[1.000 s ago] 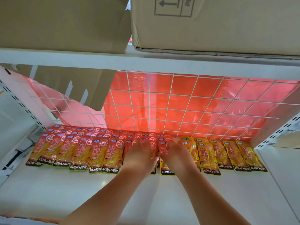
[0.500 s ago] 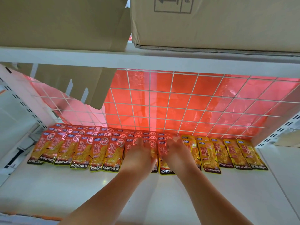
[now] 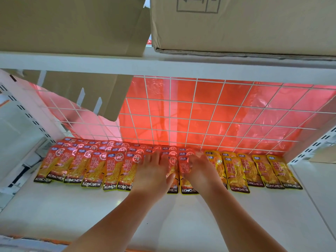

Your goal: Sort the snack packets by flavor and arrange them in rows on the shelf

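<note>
A: From the head view, where do the packets lie?

B: On the white shelf (image 3: 181,219), at the back, against a white wire grid (image 3: 205,113) with a red plastic sheet (image 3: 181,99) behind it. The red-and-orange foil snack packets (image 3: 94,166) fill the left and middle in overlapping rows. The yellow foil snack packets (image 3: 260,168) run on to the right.

A: And the hands?

B: The left hand (image 3: 154,171) lies flat on the red-and-orange packets, fingers spread and straight, so its grip is released. The right hand (image 3: 201,170) sits just beside it, where the two colours meet. Its fingers are bunched over a packet's top edge with the knuckles toward the camera, and I cannot tell whether that grip pinches anything.

A: What is hidden?

B: The hands and forearms cover the middle packets, leaving mostly their lower edges showing. The rear rows show only their tops. The small print is too blurred to read.

A: Above?

B: Brown cardboard boxes (image 3: 236,24) stand on the upper shelf board (image 3: 163,67), cut off by the frame. A cardboard flap (image 3: 87,93) hangs below it, covering the grid's left part.
</note>
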### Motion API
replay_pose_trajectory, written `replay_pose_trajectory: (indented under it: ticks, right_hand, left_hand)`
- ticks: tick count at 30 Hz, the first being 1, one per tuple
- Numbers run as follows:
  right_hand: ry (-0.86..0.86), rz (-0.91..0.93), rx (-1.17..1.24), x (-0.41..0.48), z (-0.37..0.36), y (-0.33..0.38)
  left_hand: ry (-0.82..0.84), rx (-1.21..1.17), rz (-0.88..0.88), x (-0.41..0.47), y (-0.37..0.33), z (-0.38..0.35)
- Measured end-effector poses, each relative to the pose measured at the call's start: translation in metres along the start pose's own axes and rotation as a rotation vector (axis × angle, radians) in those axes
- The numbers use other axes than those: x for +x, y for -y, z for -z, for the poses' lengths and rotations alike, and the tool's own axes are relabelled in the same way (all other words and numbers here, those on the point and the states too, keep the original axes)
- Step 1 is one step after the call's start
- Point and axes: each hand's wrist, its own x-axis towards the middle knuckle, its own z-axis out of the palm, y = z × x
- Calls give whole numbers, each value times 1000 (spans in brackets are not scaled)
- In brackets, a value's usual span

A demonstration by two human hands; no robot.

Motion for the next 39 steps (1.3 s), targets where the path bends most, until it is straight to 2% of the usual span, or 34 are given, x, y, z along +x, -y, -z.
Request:
replay_pose_trajectory:
  ticks: [10,19,30,39]
  right_hand:
    - [5,-11,-30,1,-2,0]
    - [0,-11,-37,1,-1,1]
    - [-124,55,27,-5,25,5]
    - [-184,199,84,-29,100,33]
  left_hand:
    - [131,-25,34,-5,15,-9]
    - [137,-19,36,-8,14,-5]
    - [25,-112,-54,-4,6,23]
    - [-174,-371,-212,16,-14,90]
